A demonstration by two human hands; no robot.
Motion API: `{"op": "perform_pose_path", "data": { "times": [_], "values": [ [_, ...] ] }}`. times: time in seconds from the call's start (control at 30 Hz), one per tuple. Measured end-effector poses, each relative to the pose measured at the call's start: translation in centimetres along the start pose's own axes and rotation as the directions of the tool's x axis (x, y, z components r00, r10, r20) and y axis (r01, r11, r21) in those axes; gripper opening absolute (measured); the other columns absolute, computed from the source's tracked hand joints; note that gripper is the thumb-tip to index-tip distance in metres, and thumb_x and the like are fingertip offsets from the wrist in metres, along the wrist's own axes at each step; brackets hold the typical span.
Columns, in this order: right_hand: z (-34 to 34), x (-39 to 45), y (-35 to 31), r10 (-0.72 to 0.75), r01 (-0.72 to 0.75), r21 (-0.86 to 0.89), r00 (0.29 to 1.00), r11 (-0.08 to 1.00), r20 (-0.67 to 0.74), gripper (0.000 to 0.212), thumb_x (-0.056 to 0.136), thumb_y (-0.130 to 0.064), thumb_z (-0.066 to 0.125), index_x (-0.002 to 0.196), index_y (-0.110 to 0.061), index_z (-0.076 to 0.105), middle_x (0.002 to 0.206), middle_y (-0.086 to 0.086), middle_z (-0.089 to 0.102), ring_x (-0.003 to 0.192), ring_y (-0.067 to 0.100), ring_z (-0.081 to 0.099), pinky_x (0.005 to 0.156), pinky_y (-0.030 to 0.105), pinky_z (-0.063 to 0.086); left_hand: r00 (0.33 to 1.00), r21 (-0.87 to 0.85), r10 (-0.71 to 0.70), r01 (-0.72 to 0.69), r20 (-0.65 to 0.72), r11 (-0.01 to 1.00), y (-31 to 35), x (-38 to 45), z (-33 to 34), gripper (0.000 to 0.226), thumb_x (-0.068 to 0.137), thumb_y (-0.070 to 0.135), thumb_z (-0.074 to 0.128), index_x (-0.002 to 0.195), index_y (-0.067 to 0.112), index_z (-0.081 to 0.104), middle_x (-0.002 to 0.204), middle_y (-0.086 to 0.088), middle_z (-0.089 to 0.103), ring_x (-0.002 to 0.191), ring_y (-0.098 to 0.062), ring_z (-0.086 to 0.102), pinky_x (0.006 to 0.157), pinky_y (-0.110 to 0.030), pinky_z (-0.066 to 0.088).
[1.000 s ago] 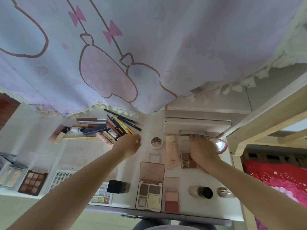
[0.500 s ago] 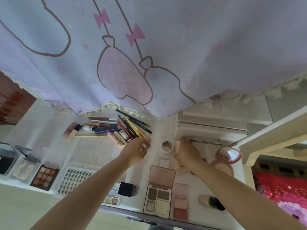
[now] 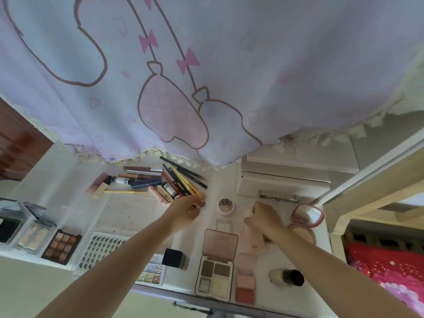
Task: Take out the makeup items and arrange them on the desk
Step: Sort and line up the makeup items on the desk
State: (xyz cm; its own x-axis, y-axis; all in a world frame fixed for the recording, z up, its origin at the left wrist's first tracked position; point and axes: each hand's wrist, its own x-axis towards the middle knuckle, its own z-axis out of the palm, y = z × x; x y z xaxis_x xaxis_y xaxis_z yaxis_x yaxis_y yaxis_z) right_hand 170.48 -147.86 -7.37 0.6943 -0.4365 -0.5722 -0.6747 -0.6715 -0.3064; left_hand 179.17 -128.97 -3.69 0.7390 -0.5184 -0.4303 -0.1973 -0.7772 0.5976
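Left hand: left hand (image 3: 187, 211) is at the centre of the frame, fingers curled and pinching a thin stick (image 3: 199, 204) at the low end of the pencil pile (image 3: 181, 180).
Right hand: right hand (image 3: 263, 215) is right of centre, fingers curled over a pale pink tube (image 3: 252, 239); whether it truly grips the tube I cannot tell.
Items: palettes sit along the lower edge of the desk (image 3: 128, 210); a round pot (image 3: 226, 205) lies between the hands; the open compact (image 3: 307, 214) is at the right.
Handling: the stick looks light, stiff and prone to roll, so hold it mid-shaft and lay it parallel to the pile. The tube looks soft and slick; take it by its flat sides.
Risk: nudging the pile could scatter the pencils.
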Motion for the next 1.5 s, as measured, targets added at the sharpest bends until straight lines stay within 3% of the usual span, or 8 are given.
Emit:
{"op": "perform_pose_path", "data": {
  "times": [0.17,0.67,0.87,1.0,1.13,1.3,1.37,1.5],
  "values": [
    [0.4,0.0,0.5,0.051,-0.054,-0.054,0.997,0.997,-0.059,0.057,0.084,-0.031,0.059,0.129,-0.005,0.034,0.129,0.016,0.044,0.118,0.031,0.048,0.090,0.034,0.043,1.000,-0.003,0.021,-0.021,0.012,1.000,1.6,-0.2,0.0,0.028,0.094,0.010,0.044,0.120,0.010,0.055,0.127,-0.005,0.055,0.111,-0.017,0.053,0.085,-0.018,0.037],
    [-1.3,-0.8,-1.3,-0.064,0.057,-0.122,0.996,0.991,-0.054,0.032,0.078,-0.016,0.060,0.107,-0.002,0.054,0.099,0.010,0.060,0.090,0.026,0.057,0.053,0.023,0.033,0.994,0.285,0.092,-0.072,-0.059,0.956,1.9,-1.6,0.1,0.047,0.092,0.032,0.050,0.135,0.016,0.041,0.140,-0.002,0.042,0.128,-0.019,0.040,0.105,-0.027,0.033],
    [-8.0,-5.8,-1.5,-0.114,0.210,0.265,0.935,0.941,-0.336,0.033,0.082,-0.020,0.063,0.106,0.001,0.054,0.099,0.012,0.058,0.091,0.029,0.056,0.068,0.031,0.043,0.981,0.304,0.188,-0.168,-0.038,0.938,5.4,-2.6,0.8,0.078,0.085,0.047,0.056,0.146,0.016,0.017,0.155,-0.001,0.014,0.143,-0.021,0.011,0.116,-0.035,0.014],
    [-11.8,-8.9,-1.9,-0.110,0.322,0.648,0.932,0.690,-0.346,0.021,0.089,-0.017,0.056,0.085,0.004,0.056,0.079,0.013,0.054,0.060,0.020,0.055,0.047,0.023,0.050,0.885,0.377,0.417,-0.320,-0.209,0.869,9.2,-3.6,1.3,0.084,0.076,0.049,0.065,0.142,0.014,0.026,0.148,-0.002,0.030,0.137,-0.020,0.027,0.115,-0.036,0.017],
    [-12.4,-10.6,-2.3,-0.124,0.345,0.566,0.912,0.749,-0.392,0.038,0.096,-0.028,0.038,0.067,-0.006,0.046,0.052,0.004,0.042,0.041,0.013,0.041,0.044,0.023,0.034,0.690,0.555,0.652,-0.423,-0.316,0.716,11.2,-3.9,0.3,0.073,0.044,0.040,0.087,0.104,0.011,0.056,0.088,-0.002,0.069,0.077,-0.016,0.068,0.072,-0.026,0.054],
    [-12.5,-11.6,-1.9,-0.228,0.447,0.402,0.844,0.799,-0.486,0.042,0.098,-0.021,0.031,0.057,-0.013,0.033,0.057,0.001,0.034,0.054,0.012,0.033,0.051,0.019,0.027,0.663,0.639,0.715,-0.454,-0.224,0.621,11.4,-5.1,-0.8,0.059,0.089,0.056,0.033,0.132,0.017,0.042,0.099,0.000,0.068,0.085,-0.015,0.066,0.070,-0.023,0.047],
    [-12.3,-11.7,-1.9,-0.320,0.552,0.363,0.785,0.751,-0.530,0.038,0.098,-0.021,0.033,0.061,-0.015,0.037,0.057,-0.001,0.035,0.053,0.010,0.033,0.051,0.018,0.029,0.752,0.548,0.640,-0.472,-0.157,0.690,11.5,-6.0,-1.2,0.059,0.089,0.058,0.027,0.130,0.019,0.042,0.099,-0.002,0.067,0.086,-0.018,0.064,0.070,-0.023,0.044],
    [-13.8,-11.7,-1.8,-0.510,0.682,0.396,0.727,0.616,-0.459,0.018,0.095,-0.023,0.044,0.080,-0.021,0.055,0.049,-0.009,0.049,0.042,0.003,0.039,0.042,0.010,0.030,0.923,-0.244,0.359,-0.384,-0.140,0.891,11.8,-6.8,-2.7,0.016,0.093,0.027,0.048,0.085,0.019,0.060,0.076,0.000,0.062,0.071,-0.016,0.059,0.062,-0.015,0.046]
  ]
}}
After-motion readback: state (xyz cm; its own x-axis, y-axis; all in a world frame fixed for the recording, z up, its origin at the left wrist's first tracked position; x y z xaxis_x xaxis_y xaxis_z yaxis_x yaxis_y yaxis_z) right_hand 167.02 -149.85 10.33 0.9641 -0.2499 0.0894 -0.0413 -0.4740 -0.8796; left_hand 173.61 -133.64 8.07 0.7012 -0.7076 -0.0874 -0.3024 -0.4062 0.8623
